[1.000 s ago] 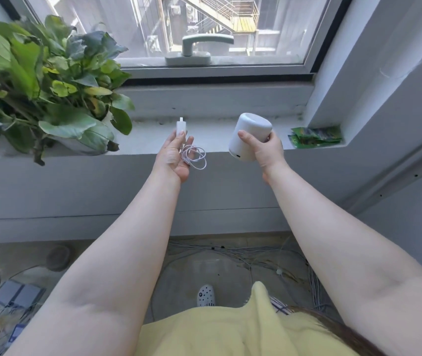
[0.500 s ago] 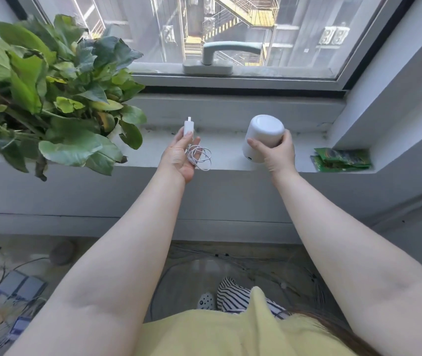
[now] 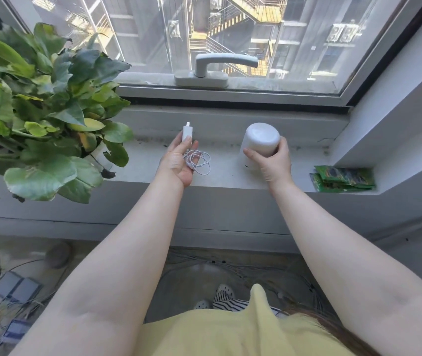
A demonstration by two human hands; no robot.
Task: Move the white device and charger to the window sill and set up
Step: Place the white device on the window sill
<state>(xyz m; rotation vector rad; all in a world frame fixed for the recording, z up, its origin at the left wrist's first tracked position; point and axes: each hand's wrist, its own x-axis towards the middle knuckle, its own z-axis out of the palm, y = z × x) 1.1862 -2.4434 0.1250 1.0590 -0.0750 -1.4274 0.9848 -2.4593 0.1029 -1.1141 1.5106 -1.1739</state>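
Note:
The white device (image 3: 260,140), a short rounded cylinder, stands upright on the grey window sill (image 3: 225,173), right of centre. My right hand (image 3: 271,160) wraps its near side, thumb on the left. My left hand (image 3: 179,163) is palm up over the sill to the left, holding the white charger (image 3: 187,132) with its plug pointing at the window. The charger's thin white cable (image 3: 199,163) hangs in a loose coil from my fingers onto the sill.
A large leafy potted plant (image 3: 43,119) fills the sill's left end. Green packets (image 3: 343,178) lie at the right end by the wall. A window handle (image 3: 204,70) sits behind on the frame. Cables and boxes (image 3: 12,294) litter the floor below left.
Both hands have moved forward over the sill. The device, held tilted in the air before, now stands upright on the sill. The charger stays in my left hand.

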